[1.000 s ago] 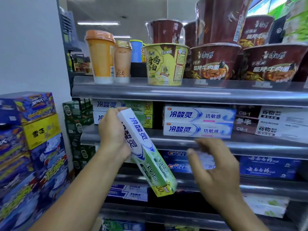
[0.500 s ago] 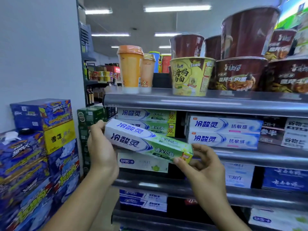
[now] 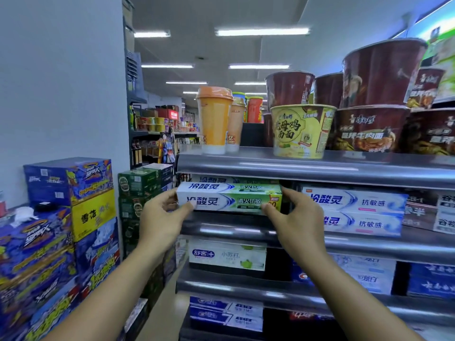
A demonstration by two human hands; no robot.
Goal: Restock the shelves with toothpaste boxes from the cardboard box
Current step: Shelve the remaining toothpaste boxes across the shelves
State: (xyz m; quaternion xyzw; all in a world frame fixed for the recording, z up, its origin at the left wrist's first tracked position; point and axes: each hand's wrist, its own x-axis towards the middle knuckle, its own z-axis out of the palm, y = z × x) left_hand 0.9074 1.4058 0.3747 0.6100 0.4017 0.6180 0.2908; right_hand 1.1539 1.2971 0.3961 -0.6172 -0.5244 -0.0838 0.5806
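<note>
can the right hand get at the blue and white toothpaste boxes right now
Likely yes: the blue and white toothpaste boxes sit right beside the right hand, fronts exposed, nothing between. But it is pinching the green toothpaste box, so it must release that first.

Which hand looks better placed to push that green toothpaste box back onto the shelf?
Probably the left hand. It grips the green toothpaste box at the open end of the shelf, with room beside it. The right hand grips the other end, close to the blue toothpaste boxes, with less space.
</note>
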